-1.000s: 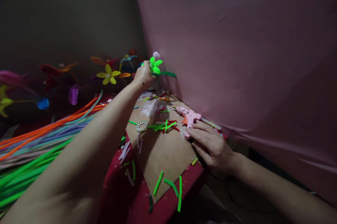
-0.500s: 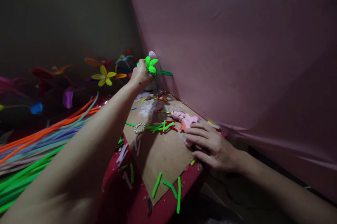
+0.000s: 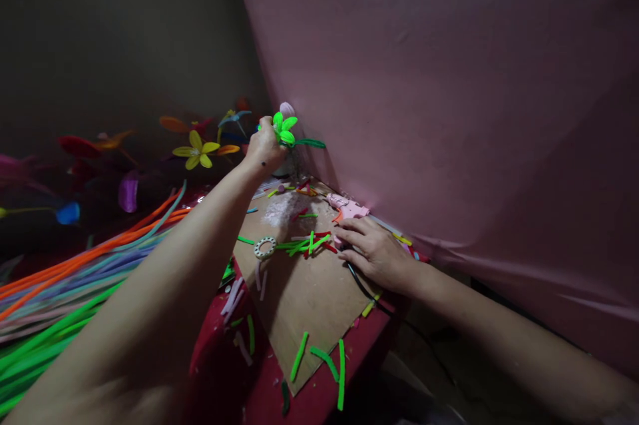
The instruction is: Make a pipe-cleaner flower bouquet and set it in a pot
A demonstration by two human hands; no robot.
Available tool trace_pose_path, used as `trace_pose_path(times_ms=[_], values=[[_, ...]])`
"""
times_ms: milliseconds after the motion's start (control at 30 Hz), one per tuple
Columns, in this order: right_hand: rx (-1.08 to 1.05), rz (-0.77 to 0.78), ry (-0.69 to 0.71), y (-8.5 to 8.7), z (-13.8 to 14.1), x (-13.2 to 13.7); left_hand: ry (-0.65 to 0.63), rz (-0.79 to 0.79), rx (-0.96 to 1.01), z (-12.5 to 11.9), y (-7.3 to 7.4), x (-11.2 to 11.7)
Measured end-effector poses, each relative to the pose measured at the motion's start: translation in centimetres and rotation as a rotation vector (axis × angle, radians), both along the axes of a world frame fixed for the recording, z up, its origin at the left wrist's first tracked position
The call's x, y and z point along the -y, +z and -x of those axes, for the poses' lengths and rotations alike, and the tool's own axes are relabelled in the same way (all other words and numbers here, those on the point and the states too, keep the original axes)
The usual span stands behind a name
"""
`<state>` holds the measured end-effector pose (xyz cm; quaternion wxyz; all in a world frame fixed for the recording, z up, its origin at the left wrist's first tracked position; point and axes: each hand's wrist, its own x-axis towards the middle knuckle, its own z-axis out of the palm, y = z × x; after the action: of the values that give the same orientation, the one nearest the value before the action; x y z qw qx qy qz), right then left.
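My left hand (image 3: 266,145) reaches to the far corner of the board, its fingers closed round a bright green pipe-cleaner flower (image 3: 286,131). A pale lilac bud (image 3: 286,110) and a dark green leaf (image 3: 310,143) show just behind and beside that flower. At the board's right edge my right hand (image 3: 375,248) has its fingers over the handle of a pink hot glue gun (image 3: 348,206) with an orange trigger. The gun lies on its side, nozzle pointing left. Its black cord (image 3: 362,286) runs out below the hand. My palm hides most of the handle.
Green and red pipe-cleaner pieces (image 3: 310,243) and a white dotted ring (image 3: 264,248) lie on the wooden board (image 3: 294,298). Long pipe cleaners (image 3: 94,278) fan out at left, below finished flowers such as a yellow one (image 3: 196,150). A pink sheet (image 3: 449,112) hangs at right.
My right hand has moved the glue gun a little up and away, toward the board's right edge, and its cord now shows. My left hand still holds the green flower in nearly the same place.
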<state>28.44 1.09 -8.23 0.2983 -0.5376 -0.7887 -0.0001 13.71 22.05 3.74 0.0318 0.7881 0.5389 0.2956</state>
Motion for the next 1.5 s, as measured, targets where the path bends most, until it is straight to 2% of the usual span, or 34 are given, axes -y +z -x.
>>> trace_pose_path(times_ms=[100, 200, 467, 600, 767, 833, 1000, 1267, 1400, 1500], values=[[0.036, 0.018, -0.060, 0.5, 1.0, -1.7, 0.015, -0.007, 0.001, 0.0, 0.0, -0.1], [0.054, 0.032, -0.062, 0.9, 1.6, -2.6, 0.013, -0.009, 0.011, 0.2, 0.0, -0.4], [0.036, -0.028, -0.057, 1.3, 0.7, -1.4, 0.006, -0.015, 0.007, 1.2, -0.1, -1.3], [0.029, -0.054, -0.058, 2.7, 0.6, -1.7, -0.009, -0.012, -0.015, 1.3, -0.2, -1.4], [-0.039, -0.041, -0.148, 4.9, 0.0, -4.0, -0.008, 0.024, -0.003, 1.5, -0.5, -1.5], [-0.029, -0.026, -0.133, 5.3, -0.5, -4.7, -0.006, 0.037, 0.010, 1.7, -0.5, -1.5], [0.277, 0.108, 0.090, 4.5, -0.9, -4.9, -0.006, 0.053, 0.030, 1.6, -0.6, -1.4], [0.440, -0.023, 0.103, 2.8, -0.5, -3.3, -0.044, 0.066, 0.070, 1.3, -1.1, -1.3], [0.421, -0.052, 0.140, 2.6, -0.5, -1.3, -0.041, 0.040, 0.072, 1.3, -1.0, -1.1], [0.420, -0.044, 0.101, 2.3, -0.7, -0.1, -0.042, 0.046, 0.072, 1.2, -1.0, -0.9]])
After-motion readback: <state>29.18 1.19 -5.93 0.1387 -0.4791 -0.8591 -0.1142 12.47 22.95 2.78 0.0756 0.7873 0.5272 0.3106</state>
